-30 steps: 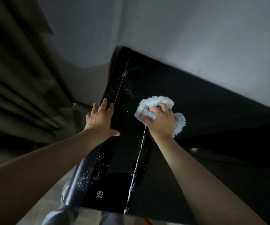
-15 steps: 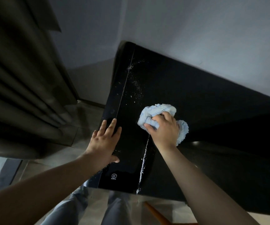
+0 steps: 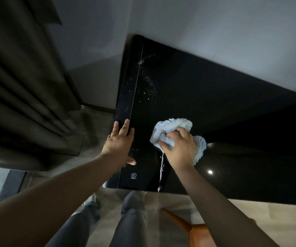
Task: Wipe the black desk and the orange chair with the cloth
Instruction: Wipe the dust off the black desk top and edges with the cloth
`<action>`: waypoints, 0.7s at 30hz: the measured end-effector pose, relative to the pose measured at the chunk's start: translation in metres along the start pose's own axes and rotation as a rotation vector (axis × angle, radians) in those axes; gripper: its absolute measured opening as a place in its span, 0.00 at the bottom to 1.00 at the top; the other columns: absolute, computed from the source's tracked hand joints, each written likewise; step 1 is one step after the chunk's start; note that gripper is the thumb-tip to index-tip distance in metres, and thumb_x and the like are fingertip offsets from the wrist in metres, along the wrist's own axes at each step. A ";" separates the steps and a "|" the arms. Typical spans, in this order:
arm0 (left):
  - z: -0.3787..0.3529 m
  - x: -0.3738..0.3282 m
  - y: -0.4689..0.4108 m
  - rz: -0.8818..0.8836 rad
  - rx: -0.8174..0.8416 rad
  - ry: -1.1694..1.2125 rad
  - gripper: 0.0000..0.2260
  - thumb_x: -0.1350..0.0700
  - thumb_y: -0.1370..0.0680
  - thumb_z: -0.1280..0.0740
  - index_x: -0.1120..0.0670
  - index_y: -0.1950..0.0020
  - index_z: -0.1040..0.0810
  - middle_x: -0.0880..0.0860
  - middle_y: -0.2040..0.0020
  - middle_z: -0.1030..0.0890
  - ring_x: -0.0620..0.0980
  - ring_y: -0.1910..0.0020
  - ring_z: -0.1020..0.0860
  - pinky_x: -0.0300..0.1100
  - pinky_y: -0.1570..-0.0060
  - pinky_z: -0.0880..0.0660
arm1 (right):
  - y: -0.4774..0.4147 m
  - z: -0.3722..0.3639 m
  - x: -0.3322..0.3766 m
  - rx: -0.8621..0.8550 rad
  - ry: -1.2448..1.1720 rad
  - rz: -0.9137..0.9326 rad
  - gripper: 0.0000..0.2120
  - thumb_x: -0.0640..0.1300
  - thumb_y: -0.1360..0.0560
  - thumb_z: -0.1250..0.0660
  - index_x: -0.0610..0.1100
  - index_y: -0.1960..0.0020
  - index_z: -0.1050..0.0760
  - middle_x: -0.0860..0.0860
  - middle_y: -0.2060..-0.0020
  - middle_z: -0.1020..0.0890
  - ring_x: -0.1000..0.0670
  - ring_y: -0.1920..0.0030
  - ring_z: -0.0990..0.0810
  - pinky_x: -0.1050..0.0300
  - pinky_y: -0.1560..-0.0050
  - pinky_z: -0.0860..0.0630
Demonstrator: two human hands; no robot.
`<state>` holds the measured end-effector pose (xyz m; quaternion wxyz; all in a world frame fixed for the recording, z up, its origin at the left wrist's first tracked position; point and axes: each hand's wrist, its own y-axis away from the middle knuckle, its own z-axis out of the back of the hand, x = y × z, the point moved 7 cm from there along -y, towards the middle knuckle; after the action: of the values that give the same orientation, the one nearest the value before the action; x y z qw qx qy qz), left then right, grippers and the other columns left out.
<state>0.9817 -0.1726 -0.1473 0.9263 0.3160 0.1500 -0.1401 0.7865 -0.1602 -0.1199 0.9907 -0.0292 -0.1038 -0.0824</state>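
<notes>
**Cloth bunched under the right hand on the black desk**

Head view: the right hand [image 3: 180,148] grips a crumpled pale blue cloth [image 3: 172,128], fingers curled into it and pressing it onto the glossy black desk [image 3: 214,107]. The cloth bulges out beyond the fingertips and past the hand's right side. A white streak [image 3: 162,168] runs from under the hand to the desk's near edge. The left hand [image 3: 119,141] lies flat, fingers straight, at the desk's left edge, apart from the cloth. White specks [image 3: 149,84] dot the surface farther off. An orange chair [image 3: 195,230] shows below, near the person's legs [image 3: 131,220].
</notes>
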 end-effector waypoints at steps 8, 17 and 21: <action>0.003 -0.004 0.001 0.022 0.025 -0.036 0.51 0.46 0.32 0.24 0.55 0.21 0.54 0.55 0.22 0.65 0.63 0.24 0.62 0.56 0.26 0.43 | 0.030 0.003 0.004 0.014 -0.007 -0.012 0.16 0.55 0.31 0.25 0.46 0.49 0.17 0.50 0.44 0.22 0.45 0.43 0.24 0.45 0.47 0.25; 0.003 -0.006 0.004 0.027 0.001 -0.067 0.51 0.44 0.32 0.24 0.55 0.21 0.54 0.55 0.22 0.64 0.62 0.23 0.61 0.55 0.25 0.43 | 0.066 0.006 0.004 0.045 0.015 0.026 0.15 0.56 0.31 0.25 0.47 0.50 0.18 0.50 0.45 0.22 0.44 0.45 0.24 0.46 0.48 0.26; 0.001 -0.004 0.003 0.032 -0.007 -0.062 0.53 0.43 0.34 0.23 0.54 0.21 0.54 0.54 0.21 0.63 0.62 0.23 0.61 0.53 0.25 0.45 | 0.087 0.008 0.004 0.006 0.006 0.042 0.14 0.54 0.33 0.23 0.46 0.55 0.18 0.49 0.47 0.21 0.42 0.48 0.22 0.47 0.51 0.26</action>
<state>0.9797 -0.1706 -0.1432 0.9338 0.3105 0.1166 -0.1346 0.8031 -0.0745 -0.1146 0.9926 -0.0281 -0.1004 -0.0614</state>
